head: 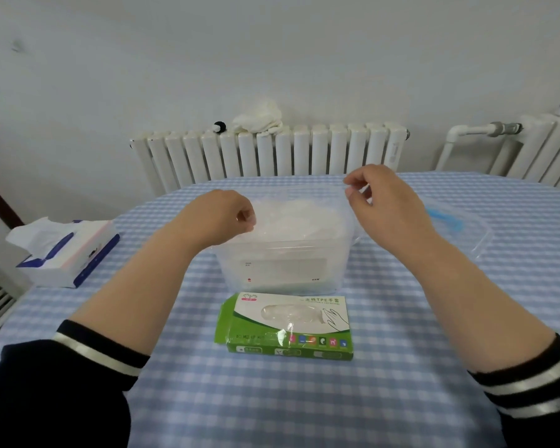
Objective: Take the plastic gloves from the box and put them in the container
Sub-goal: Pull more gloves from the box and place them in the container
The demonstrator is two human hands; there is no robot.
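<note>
Both hands (pixel 222 216) apparently pinch a glove (pixel 299 202) above the container (pixel 282 263).

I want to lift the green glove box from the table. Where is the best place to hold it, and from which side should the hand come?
Probably grip the green glove box across its two short ends, coming from above. It lies flat on the checked tablecloth, its oval opening up, so a grip at the ends avoids that soft top. The clear container stands close behind it, so approach from above or the near side.

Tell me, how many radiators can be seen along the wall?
2: one white radiator behind the table's far edge, another radiator at the far right, partly cut off by the frame.
</note>
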